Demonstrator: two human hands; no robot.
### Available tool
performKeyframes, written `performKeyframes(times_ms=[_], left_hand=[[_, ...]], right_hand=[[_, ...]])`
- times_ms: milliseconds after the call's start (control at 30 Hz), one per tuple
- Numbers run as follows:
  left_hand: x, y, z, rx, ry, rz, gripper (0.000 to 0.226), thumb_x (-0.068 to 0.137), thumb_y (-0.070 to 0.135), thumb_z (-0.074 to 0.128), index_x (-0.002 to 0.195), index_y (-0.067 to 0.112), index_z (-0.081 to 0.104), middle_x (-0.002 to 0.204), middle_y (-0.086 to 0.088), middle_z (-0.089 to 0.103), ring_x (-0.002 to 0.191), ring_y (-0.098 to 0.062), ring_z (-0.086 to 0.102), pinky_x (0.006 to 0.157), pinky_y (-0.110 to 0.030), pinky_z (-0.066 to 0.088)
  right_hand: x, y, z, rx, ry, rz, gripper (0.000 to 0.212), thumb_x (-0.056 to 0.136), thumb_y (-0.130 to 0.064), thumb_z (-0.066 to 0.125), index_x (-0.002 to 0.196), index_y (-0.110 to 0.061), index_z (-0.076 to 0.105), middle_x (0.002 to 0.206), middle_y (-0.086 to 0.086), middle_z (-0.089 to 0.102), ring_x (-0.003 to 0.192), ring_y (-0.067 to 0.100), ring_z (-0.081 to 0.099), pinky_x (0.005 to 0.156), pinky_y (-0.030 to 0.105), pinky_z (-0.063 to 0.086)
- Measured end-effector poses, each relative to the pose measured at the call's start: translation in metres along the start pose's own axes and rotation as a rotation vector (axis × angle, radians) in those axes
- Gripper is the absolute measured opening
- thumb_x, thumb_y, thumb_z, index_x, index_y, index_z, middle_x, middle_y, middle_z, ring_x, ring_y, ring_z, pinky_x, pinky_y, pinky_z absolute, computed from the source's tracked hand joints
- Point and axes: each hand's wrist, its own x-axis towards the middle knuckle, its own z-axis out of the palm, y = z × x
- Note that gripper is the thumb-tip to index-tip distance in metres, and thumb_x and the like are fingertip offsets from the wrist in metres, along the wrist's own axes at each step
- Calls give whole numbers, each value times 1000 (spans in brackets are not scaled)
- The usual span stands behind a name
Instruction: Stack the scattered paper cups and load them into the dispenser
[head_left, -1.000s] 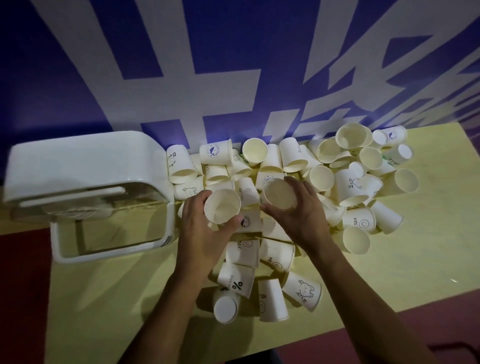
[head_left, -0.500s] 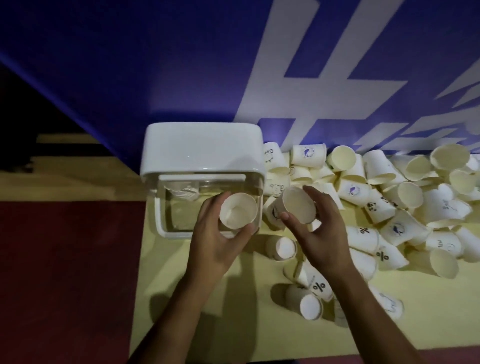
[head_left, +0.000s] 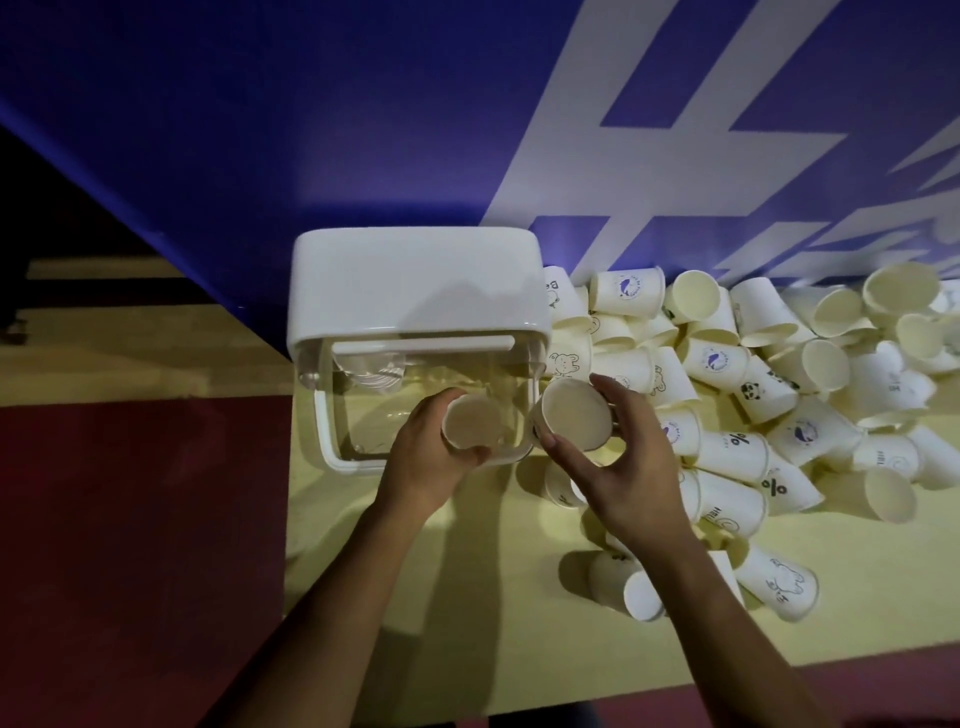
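Note:
My left hand grips a paper cup, mouth up, over the clear front part of the white dispenser. My right hand holds a second paper cup, mouth tilted toward me, just right of the dispenser's front corner. The two held cups are a short gap apart. A pile of scattered white paper cups, some printed with small pictures, covers the yellow table to the right. The dispenser's white lid is raised toward the wall, and its clear body lies open below.
A blue wall with large white lettering rises right behind the dispenser and cups. The table's left edge runs beside the dispenser, with red floor beyond. Loose cups lie under my right forearm near the front edge.
Both hands carried their cups left from the pile to the dispenser. The view swung left and closer. The left cup now sits over the dispenser's clear body.

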Motion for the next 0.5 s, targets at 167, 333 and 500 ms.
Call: performKeyframes(times_ms=[167, 333, 500], left_hand=[[7, -2, 7, -10, -48, -30, 84, 70, 31, 92, 143, 33, 50, 140, 11, 59, 125, -15, 57, 103, -39, 50], [11, -4, 9, -41, -131, -51, 95, 62, 48, 91, 143, 38, 44, 136, 8, 59, 122, -19, 59, 102, -44, 53], [8, -12, -3, 65, -193, -37, 97, 81, 32, 82, 158, 32, 22, 154, 5, 47, 139, -18, 48, 112, -40, 44]], right_hand=[[3, 1, 7, 42, -25, -13, 73, 76, -43, 88, 138, -21, 55, 128, -16, 59, 118, 2, 56, 93, 13, 45], [6, -5, 29, 26, -73, -84, 77, 74, -42, 90, 138, -16, 57, 132, -7, 61, 121, 3, 55, 98, 15, 45], [12, -6, 54, 21, -129, -114, 73, 75, -39, 90, 137, -21, 56, 128, -13, 59, 116, 2, 55, 99, 12, 41]])
